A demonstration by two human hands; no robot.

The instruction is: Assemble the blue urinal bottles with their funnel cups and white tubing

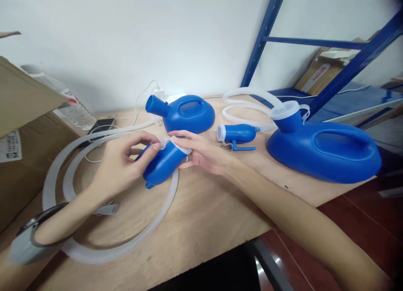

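Between my two hands, tilted above the table, is a blue plastic urinal funnel (163, 163) with a white cap at its upper right end. My left hand (134, 152) grips its left side, thumb on top near a white strap. My right hand (200, 152) is closed round the white-capped end. Behind them a blue urinal bottle (192, 119) lies with its uncovered mouth to the left. Right of my hands rests a similar blue funnel (241, 133) with a white cap and a side handle. A clear corrugated hose (119, 253) loops beneath my left arm.
A larger-looking blue urinal bottle (324, 157) with a white lid and another coiled hose (239, 102) sit at the right. Cardboard boxes (28, 157), a water bottle (74, 108) and a black phone-like object (103, 125) are at left. A blue metal rack (264, 37) stands behind at right.
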